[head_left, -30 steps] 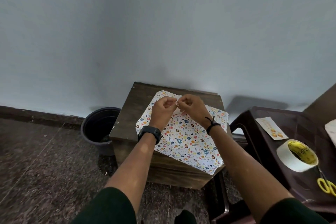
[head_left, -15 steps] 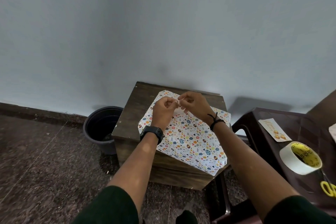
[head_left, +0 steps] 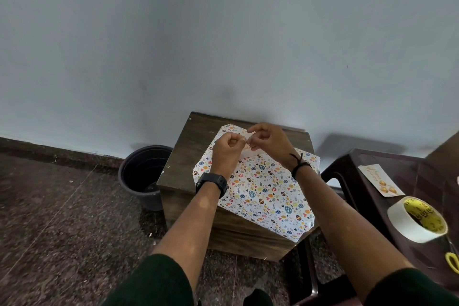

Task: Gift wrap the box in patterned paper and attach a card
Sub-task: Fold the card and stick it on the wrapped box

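Note:
The box wrapped in white paper with coloured egg prints [head_left: 263,194] lies on a dark wooden stand [head_left: 191,154]. Above its far end my left hand [head_left: 227,154] and my right hand [head_left: 269,141] meet, fingers curled. Both pinch a small pale piece with orange print [head_left: 246,143], mostly hidden by the fingers; I cannot tell whether it is a card or a sticker. A pale patch [head_left: 250,153] shows on the box just under the hands. A second card with orange print [head_left: 380,179] lies on the brown table at right.
A brown plastic table [head_left: 352,164] at right carries a roll of tape [head_left: 417,218] and yellow-handled scissors [head_left: 453,261] at the frame edge. A dark bucket [head_left: 141,176] stands on the floor left of the stand. A grey wall rises right behind.
Both hands stay together over the box's far end, working the small piece between the fingertips. The view has shifted slightly; the box has not moved.

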